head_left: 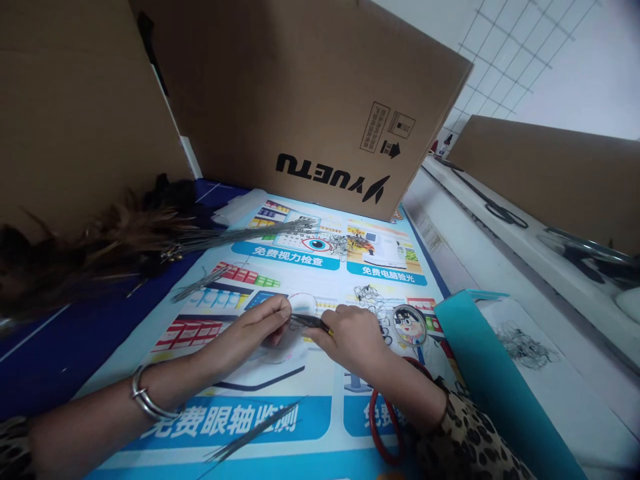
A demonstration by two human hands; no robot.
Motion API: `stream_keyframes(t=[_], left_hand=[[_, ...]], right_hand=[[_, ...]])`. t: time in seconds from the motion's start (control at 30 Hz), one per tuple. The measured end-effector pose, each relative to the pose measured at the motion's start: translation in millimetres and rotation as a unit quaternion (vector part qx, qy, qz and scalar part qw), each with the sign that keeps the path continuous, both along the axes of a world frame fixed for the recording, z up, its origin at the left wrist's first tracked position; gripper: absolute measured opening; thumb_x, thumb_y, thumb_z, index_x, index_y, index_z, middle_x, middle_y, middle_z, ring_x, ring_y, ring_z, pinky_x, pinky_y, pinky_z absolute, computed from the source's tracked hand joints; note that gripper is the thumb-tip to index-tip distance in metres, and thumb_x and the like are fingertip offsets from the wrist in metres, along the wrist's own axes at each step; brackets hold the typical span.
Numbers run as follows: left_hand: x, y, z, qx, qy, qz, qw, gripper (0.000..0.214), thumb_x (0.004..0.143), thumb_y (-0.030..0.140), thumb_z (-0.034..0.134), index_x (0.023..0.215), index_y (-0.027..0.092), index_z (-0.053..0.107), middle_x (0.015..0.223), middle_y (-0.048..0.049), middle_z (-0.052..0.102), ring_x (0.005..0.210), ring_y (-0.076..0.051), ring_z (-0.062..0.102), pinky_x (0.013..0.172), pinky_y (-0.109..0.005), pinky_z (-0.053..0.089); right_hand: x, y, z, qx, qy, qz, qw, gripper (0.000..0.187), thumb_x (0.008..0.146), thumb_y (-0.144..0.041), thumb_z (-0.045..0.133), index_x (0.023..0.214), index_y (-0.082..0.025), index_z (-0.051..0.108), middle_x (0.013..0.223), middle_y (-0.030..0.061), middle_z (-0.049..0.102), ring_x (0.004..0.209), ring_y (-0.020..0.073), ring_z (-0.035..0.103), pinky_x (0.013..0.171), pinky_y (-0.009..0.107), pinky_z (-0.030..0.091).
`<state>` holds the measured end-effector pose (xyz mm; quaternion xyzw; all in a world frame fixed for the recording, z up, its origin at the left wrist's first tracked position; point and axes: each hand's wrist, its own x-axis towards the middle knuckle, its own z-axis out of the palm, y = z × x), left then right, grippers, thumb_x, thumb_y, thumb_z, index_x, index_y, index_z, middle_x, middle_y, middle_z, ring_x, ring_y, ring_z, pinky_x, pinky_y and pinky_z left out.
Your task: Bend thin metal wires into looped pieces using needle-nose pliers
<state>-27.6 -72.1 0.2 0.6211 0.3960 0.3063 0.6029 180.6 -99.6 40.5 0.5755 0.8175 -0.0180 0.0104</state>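
Observation:
My right hand [355, 337] is closed around a pair of pliers [306, 321] with dark jaws pointing left; a bit of yellow shows on the handle. My left hand [270, 319] is pinched shut right at the jaw tips. What its fingers hold is too small and hidden to make out. Under the hands lies a round, pale, see-through item [303, 303], partly covered. Thin straight wires [255, 430] rest on the printed sheet in front of me. Dark curled wire pieces [370, 298] lie just beyond my right hand.
Red scissor-like handles [385, 433] lie beside my right forearm. A teal box flap [500, 387] stands at right, near tangled wire [527, 345]. Longer wires [255, 231] and brown feathers [100, 247] are at left. A large cardboard box [310, 100] closes off the back.

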Motion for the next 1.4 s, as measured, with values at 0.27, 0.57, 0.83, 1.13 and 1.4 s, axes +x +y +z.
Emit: stream_keyframes(t=[0.27, 0.57, 0.83, 1.13, 1.4], left_hand=[[-2, 1, 0.0, -0.01, 0.001, -0.016, 1.0, 0.035, 0.095, 0.051, 0.044, 0.077, 0.021, 0.05, 0.065, 0.0037, 0.05, 0.062, -0.014, 0.044, 0.059, -0.027, 0.033], [-2, 1, 0.0, -0.004, 0.01, -0.022, 1.0, 0.038, 0.097, 0.052, 0.042, 0.076, 0.021, 0.049, 0.066, 0.0036, 0.05, 0.063, -0.015, 0.044, 0.061, -0.028, 0.034], [-3, 2, -0.3, 0.014, 0.034, -0.023, 0.999, 0.041, 0.097, 0.053, 0.041, 0.073, 0.021, 0.049, 0.066, 0.0031, 0.051, 0.064, -0.016, 0.045, 0.062, -0.028, 0.035], [-3, 5, -2.1, 0.015, 0.029, -0.037, 0.999, 0.041, 0.096, 0.053, 0.04, 0.073, 0.021, 0.048, 0.064, 0.0032, 0.05, 0.062, -0.015, 0.045, 0.062, -0.029, 0.035], [-5, 7, 6.7, 0.0, 0.052, -0.057, 0.997, 0.036, 0.094, 0.054, 0.043, 0.08, 0.021, 0.048, 0.071, 0.0034, 0.052, 0.066, -0.016, 0.049, 0.061, -0.026, 0.037]], right_hand=[[2, 1, -0.5, -0.005, -0.007, 0.004, 1.0, 0.051, 0.093, -0.065, 0.044, 0.094, -0.023, 0.073, 0.086, 0.0076, 0.072, 0.078, 0.0213, 0.067, 0.062, 0.027, 0.041], [2, 0, -3.3, 0.012, -0.013, 0.009, 1.0, 0.049, 0.094, -0.063, 0.046, 0.096, -0.021, 0.072, 0.087, 0.0086, 0.07, 0.082, 0.0223, 0.065, 0.064, 0.027, 0.04], [3, -2, -13.4, 0.057, -0.028, 0.035, 0.997, 0.049, 0.095, -0.062, 0.044, 0.092, -0.019, 0.069, 0.085, 0.009, 0.068, 0.083, 0.0256, 0.064, 0.066, 0.03, 0.039], [3, -2, -15.5, 0.058, -0.033, 0.044, 0.997, 0.048, 0.096, -0.059, 0.045, 0.09, -0.016, 0.068, 0.083, 0.0106, 0.067, 0.081, 0.0246, 0.064, 0.063, 0.029, 0.037], [4, 1, -10.7, 0.014, -0.026, 0.022, 0.999, 0.052, 0.095, -0.063, 0.042, 0.092, -0.02, 0.07, 0.085, 0.0078, 0.07, 0.079, 0.0235, 0.066, 0.062, 0.028, 0.039]])
